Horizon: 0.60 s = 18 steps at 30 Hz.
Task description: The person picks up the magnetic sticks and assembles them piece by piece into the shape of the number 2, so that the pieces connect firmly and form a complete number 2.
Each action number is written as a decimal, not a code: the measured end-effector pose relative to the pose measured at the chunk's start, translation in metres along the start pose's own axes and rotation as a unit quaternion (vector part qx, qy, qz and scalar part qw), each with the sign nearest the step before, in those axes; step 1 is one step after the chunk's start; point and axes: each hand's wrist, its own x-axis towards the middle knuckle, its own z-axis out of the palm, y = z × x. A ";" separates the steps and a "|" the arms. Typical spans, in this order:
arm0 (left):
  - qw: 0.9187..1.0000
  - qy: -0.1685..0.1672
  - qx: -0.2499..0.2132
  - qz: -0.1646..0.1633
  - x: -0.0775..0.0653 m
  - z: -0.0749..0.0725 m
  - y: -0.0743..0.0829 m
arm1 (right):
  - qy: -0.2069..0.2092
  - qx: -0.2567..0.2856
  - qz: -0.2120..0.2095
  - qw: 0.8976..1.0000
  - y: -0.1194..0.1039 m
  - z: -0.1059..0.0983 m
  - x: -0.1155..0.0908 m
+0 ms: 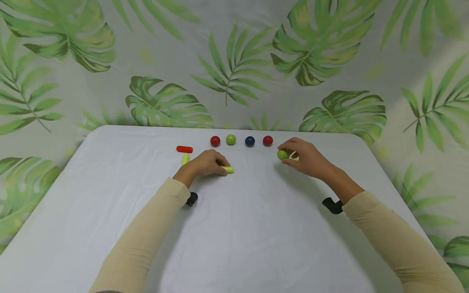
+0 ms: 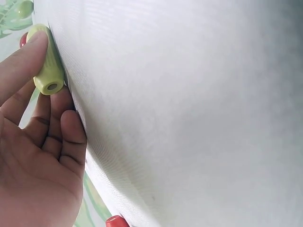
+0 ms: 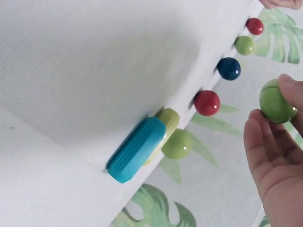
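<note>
Pinching 1 lime stick (image 2: 53, 71) and 1 green ball (image 3: 272, 105), hands (image 1: 208, 162) well apart.

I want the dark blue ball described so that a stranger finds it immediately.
From the head view, look to the white table's far edge, below the leafy backdrop. Between a glossy light green ball on its left and a red ball on its right sits the glossy dark blue ball. No other visible ball is blue.

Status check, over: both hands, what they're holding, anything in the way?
Left hand: pinching yellow-green peg. Right hand: pinching green ball. Possible snag: red ball, right of blue ball in head view, near right hand.
</note>
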 end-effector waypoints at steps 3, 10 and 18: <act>1.000 0.000 0.000 0.001 -0.001 0.000 0.001 | 0.006 -0.001 -0.005 1.000 0.000 0.000 -0.001; 1.000 0.000 0.007 0.004 0.000 0.000 0.000 | -0.012 0.007 0.007 1.000 -0.005 0.006 0.000; 1.000 0.000 0.005 0.009 -0.001 0.000 0.001 | -0.048 0.028 0.029 0.998 -0.010 0.022 0.012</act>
